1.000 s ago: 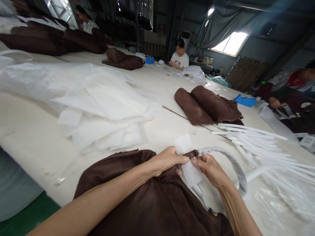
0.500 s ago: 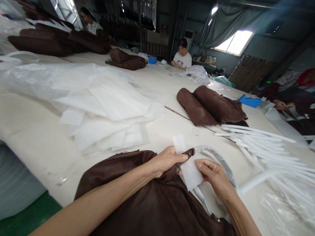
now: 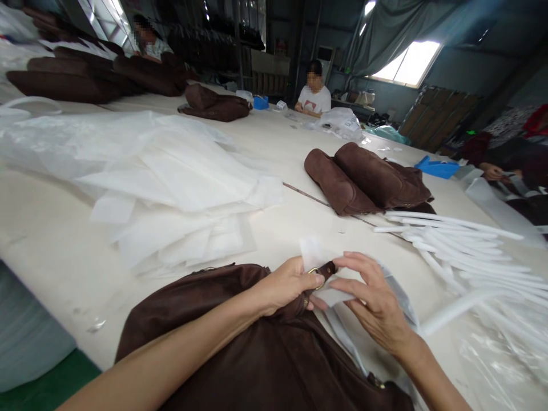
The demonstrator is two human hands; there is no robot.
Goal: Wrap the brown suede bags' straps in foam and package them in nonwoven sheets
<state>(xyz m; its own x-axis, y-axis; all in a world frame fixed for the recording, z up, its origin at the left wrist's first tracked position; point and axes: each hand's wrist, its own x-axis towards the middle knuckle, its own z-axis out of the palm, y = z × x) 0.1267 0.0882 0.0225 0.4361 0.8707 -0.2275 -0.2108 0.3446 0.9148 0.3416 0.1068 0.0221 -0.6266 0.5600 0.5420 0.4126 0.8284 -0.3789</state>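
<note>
A dark brown handbag lies close in front of me. My left hand pinches the base of its handle, thumb on the gold ring below a short brown strap tab. A white sheet of thin wrapping paper sits behind the ring, its other end sticking up past my left fingers. Curled over the paper's near end is my right hand, one fingertip at the tab. The handle, in a pale clear sleeve, arches behind my right hand and is partly hidden.
Loose white sheets spread over the table's left. Rolled brown bags lie ahead, with white foam tubes to the right. A blue tray stands farther back. Co-workers sit across the table, including one in a white shirt.
My right hand has raised its fingers towards the strap tab and folded the hanging paper end upward. My left hand keeps its hold at the ring. The view has shifted slightly.
</note>
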